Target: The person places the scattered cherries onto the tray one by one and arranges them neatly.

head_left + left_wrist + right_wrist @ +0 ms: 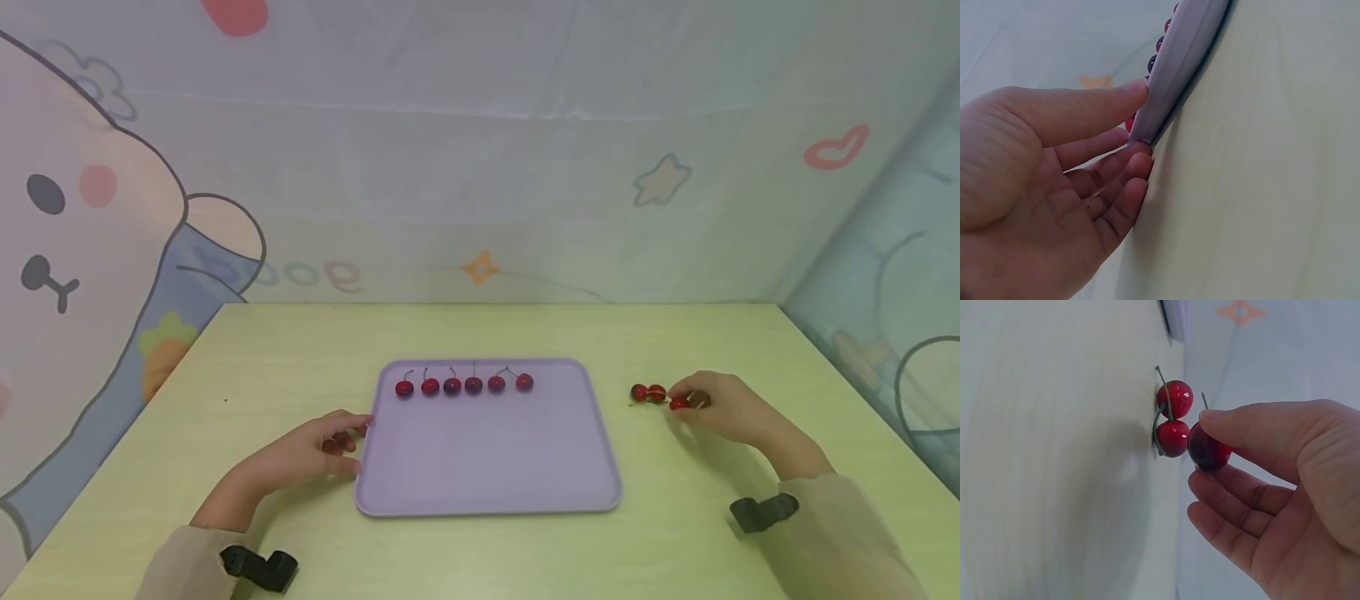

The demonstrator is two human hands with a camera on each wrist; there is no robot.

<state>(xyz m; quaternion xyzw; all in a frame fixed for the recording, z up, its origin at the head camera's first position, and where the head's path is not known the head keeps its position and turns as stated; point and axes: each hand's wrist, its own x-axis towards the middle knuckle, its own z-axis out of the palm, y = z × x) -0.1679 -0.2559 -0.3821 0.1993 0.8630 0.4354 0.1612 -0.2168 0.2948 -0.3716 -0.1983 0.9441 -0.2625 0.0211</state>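
My right hand pinches a dark red cherry between thumb and fingers, its green stem poking up by the thumb. Red also shows behind that cherry, mostly hidden by the thumb. Just beyond the fingertips, two red cherries with green stems lie on the table. My left hand rests at the left edge of a lilac tray, thumb and fingers touching the rim with some space between them. Along the tray's far side, several stemmed cherries form a row from the left corner to right of the middle.
A pale yellow-green table bears the tray and cherries. Behind it hangs a printed cloth with a bear, hearts and stars. Each wrist wears a small black device, one on the left sleeve, another on the right sleeve.
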